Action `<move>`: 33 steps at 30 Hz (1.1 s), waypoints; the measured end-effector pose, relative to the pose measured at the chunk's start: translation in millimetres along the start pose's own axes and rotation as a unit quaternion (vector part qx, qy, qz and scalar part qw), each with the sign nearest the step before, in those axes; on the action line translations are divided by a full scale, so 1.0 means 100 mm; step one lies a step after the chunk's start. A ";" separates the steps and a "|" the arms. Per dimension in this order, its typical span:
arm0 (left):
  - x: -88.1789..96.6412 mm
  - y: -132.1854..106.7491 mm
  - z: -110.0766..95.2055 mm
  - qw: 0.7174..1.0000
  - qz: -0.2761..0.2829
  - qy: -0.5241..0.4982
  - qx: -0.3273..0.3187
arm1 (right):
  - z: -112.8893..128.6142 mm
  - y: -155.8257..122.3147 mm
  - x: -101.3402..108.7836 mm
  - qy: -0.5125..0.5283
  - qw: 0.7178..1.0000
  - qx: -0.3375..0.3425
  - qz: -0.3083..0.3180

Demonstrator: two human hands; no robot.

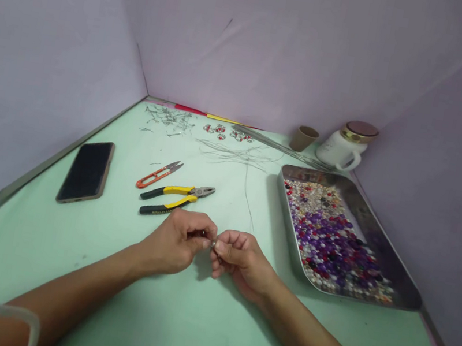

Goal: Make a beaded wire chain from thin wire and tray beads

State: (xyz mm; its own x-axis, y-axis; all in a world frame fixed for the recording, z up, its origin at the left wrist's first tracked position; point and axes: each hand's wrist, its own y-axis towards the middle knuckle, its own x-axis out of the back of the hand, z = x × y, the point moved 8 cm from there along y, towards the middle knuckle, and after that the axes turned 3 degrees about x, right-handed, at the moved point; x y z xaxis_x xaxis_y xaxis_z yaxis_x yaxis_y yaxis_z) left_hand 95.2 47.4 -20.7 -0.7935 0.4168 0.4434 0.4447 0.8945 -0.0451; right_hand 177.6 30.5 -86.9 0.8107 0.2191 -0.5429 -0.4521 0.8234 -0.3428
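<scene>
Above the front part of the table, my left hand (pixel 178 243) and my right hand (pixel 245 262) meet fingertip to fingertip. Both are closed in a pinch on a small silvery bead-like piece (pixel 213 244), mostly covered by the fingers. Just beyond my left hand lie pliers (pixel 181 193) with yellow and black handles. Orange-handled thread snips (pixel 159 174) rest behind the pliers. Thin wires (pixel 238 153) are spread farther back, one stretching toward my right hand. Several small wire-and-red-bead pieces (pixel 220 131) lie near the back edge.
A metal tray (pixel 292 229) of mixed beads (pixel 334 242) stands on the right. Behind it are a white lidded mug (pixel 340 149), a brown cup (pixel 304 139) and a bundle of straight wires (pixel 281 146). A phone (pixel 86 172) lies left; wire scraps (pixel 167 120) lie back left.
</scene>
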 end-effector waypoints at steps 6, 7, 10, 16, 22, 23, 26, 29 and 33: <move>0.14 0.03 0.00 0.998 -0.034 0.048 -0.008 | 0.12 0.00 0.11 -0.040 0.992 0.102 -0.067; 0.19 0.02 -0.04 0.996 -0.064 0.063 -0.029 | 0.16 -0.01 0.13 -0.050 0.987 0.128 -0.088; 0.22 -0.06 -0.21 0.977 -0.124 0.117 -0.127 | 0.22 -0.04 0.17 -0.091 0.973 0.169 -0.126; 0.05 -0.18 -0.31 0.943 -0.179 0.174 -0.221 | 0.25 -0.05 0.15 -0.133 0.963 0.189 -0.138; -0.01 -0.19 -0.30 0.926 -0.187 0.231 -0.231 | 0.21 -0.04 0.17 -0.111 0.965 0.185 -0.151; -0.01 -0.19 -0.31 0.927 -0.184 0.229 -0.235 | 0.21 -0.04 0.17 -0.109 0.965 0.184 -0.155; -0.02 -0.19 -0.33 0.923 -0.187 0.231 -0.244 | 0.22 -0.04 0.16 -0.115 0.964 0.183 -0.153; -0.06 -0.20 -0.34 0.915 -0.190 0.249 -0.255 | 0.23 -0.06 0.15 -0.112 0.964 0.188 -0.149; -0.08 -0.18 -0.30 0.918 -0.198 0.251 -0.235 | 0.21 -0.07 0.17 -0.062 0.970 0.186 -0.147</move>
State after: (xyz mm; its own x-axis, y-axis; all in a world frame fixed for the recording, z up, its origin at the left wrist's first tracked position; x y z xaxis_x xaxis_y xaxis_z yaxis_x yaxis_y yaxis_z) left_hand 105.4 23.0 3.3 -0.6928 -0.1590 0.7034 0.3863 0.7418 0.5482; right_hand 202.2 39.0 -77.5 0.9330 -0.0119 -0.3598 -0.0479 0.9865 -0.1567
